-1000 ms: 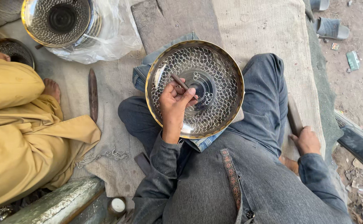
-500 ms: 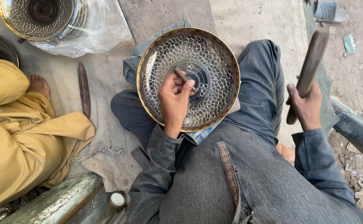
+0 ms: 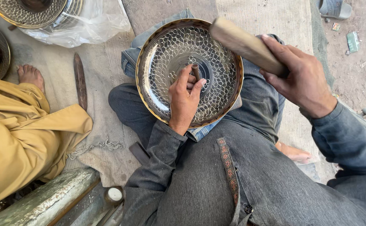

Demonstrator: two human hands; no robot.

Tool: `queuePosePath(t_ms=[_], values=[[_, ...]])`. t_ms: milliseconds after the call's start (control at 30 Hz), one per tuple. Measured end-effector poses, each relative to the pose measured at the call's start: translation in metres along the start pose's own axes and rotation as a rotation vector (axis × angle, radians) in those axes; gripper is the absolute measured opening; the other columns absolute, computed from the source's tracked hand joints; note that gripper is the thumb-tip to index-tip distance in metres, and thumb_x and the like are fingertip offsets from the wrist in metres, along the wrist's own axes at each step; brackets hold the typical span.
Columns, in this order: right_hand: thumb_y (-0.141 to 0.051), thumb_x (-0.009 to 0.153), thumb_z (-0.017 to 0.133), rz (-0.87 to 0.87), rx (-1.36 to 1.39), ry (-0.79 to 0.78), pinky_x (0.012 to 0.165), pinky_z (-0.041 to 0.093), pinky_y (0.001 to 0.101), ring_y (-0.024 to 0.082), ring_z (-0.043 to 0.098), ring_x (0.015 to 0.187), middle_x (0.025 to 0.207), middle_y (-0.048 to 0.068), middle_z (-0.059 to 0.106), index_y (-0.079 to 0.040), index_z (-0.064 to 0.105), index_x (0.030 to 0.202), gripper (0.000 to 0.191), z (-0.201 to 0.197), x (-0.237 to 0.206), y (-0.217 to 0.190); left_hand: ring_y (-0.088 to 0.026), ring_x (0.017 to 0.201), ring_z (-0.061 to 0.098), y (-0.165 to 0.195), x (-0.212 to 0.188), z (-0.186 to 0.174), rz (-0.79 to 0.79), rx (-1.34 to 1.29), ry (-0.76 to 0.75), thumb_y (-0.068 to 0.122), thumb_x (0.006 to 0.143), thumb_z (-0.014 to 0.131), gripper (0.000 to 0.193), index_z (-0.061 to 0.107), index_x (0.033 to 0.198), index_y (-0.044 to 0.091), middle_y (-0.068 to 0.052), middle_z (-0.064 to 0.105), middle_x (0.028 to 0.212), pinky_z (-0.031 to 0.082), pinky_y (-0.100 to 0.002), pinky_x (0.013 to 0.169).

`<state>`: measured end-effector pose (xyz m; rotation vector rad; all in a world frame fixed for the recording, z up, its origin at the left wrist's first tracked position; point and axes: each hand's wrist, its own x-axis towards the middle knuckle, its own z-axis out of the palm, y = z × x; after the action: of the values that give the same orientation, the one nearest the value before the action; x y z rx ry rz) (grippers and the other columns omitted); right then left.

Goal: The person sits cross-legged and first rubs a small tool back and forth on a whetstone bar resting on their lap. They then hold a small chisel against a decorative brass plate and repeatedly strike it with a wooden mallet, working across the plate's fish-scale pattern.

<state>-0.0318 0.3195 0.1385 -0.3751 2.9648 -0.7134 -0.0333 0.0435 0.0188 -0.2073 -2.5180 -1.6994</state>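
Presently, item by item, as I look down over my own lap.

Item: engraved metal plate (image 3: 166, 83), round, shiny, gold-coloured rim, its face covered with a net of small scale-like loops around a dark centre ring. It rests tilted on my lap, on folded denim cloth (image 3: 134, 52) over my crossed legs.

Item: my left hand (image 3: 184, 98), lying on the plate's face, fingers curled closed round a short dark metal punch (image 3: 195, 71). The punch stands roughly upright, its tip on the plate just beside the centre ring.

Item: my right hand (image 3: 302, 79), raised above my right knee, fingers wrapped firmly around a thick wooden mallet stick (image 3: 243, 44). The stick's pale blunt end hangs over the plate's upper right rim, above the punch, not touching it.

Item: grey woven mat (image 3: 275, 16) under me, spread on the ground.

Item: long dark flat tool (image 3: 80, 81), lying on the mat to the left of my legs, well apart from the plate.

Item: clear plastic bag (image 3: 95, 23) at the top left, holding a second patterned plate (image 3: 28, 10).

Item: another person in a mustard-yellow garment (image 3: 19, 134) at the left edge, one bare foot (image 3: 31, 75) on the mat near the dark tool.

Item: weathered metal beam (image 3: 44, 201) at the lower left.

Item: bare dirt ground with litter scraps (image 3: 352, 42) at the right.
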Motion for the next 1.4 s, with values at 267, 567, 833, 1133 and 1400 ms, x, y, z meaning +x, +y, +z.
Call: queuePosePath(t_ms=[267, 567, 833, 1133, 1400], values=[[-0.027, 0.089, 0.080, -0.184, -0.290, -0.210, 0.066, 0.060, 0.0386, 0.026, 0.070, 0.072, 0.103, 0.012, 0.071, -0.023, 0.046, 0.156, 0.075, -0.029, 0.026, -0.028, -0.013, 0.070, 0.074, 0.000, 0.002, 0.000, 0.004, -0.024, -0.013, 0.012, 0.093, 0.077, 0.049, 0.058, 0.137, 0.006, -0.005, 0.073, 0.083, 0.063, -0.025, 0.057], [-0.026, 0.087, 0.078, -0.099, -0.137, -0.213, 0.068, 0.061, 0.0368, 0.024, 0.071, 0.071, 0.104, 0.012, 0.073, -0.020, 0.050, 0.156, 0.074, -0.032, 0.013, -0.023, -0.013, 0.074, 0.077, -0.004, 0.013, -0.003, -0.031, -0.056, -0.200, 0.014, 0.088, 0.081, 0.047, 0.065, 0.132, 0.011, -0.007, 0.077, 0.089, 0.065, -0.026, 0.060], [-0.014, 0.089, 0.080, -0.063, 0.329, 0.091, 0.098, 0.059, 0.0399, 0.029, 0.070, 0.117, 0.138, 0.023, 0.065, -0.002, 0.045, 0.158, 0.078, -0.009, -0.018, -0.003, -0.013, 0.079, 0.078, -0.002, 0.017, -0.009, 0.042, -0.011, -0.254, 0.015, 0.094, 0.075, 0.041, 0.063, 0.133, 0.017, -0.004, 0.078, 0.092, 0.067, -0.027, 0.065], [-0.012, 0.086, 0.081, -0.082, 0.216, 0.059, 0.097, 0.057, 0.0431, 0.033, 0.066, 0.116, 0.135, 0.023, 0.064, -0.002, 0.043, 0.157, 0.081, -0.005, -0.015, -0.007, -0.013, 0.077, 0.078, -0.004, 0.016, -0.009, 0.063, 0.037, -0.256, 0.018, 0.094, 0.076, 0.039, 0.062, 0.130, 0.016, -0.004, 0.077, 0.090, 0.066, -0.027, 0.063], [-0.027, 0.096, 0.072, -0.063, 0.402, 0.068, 0.084, 0.060, 0.0358, 0.023, 0.073, 0.096, 0.118, 0.014, 0.072, -0.023, 0.039, 0.163, 0.074, 0.003, -0.020, -0.010, -0.014, 0.079, 0.078, -0.006, 0.027, -0.010, 0.129, 0.024, -0.294, 0.016, 0.087, 0.081, 0.046, 0.067, 0.131, 0.014, -0.005, 0.077, 0.090, 0.067, -0.028, 0.065]])
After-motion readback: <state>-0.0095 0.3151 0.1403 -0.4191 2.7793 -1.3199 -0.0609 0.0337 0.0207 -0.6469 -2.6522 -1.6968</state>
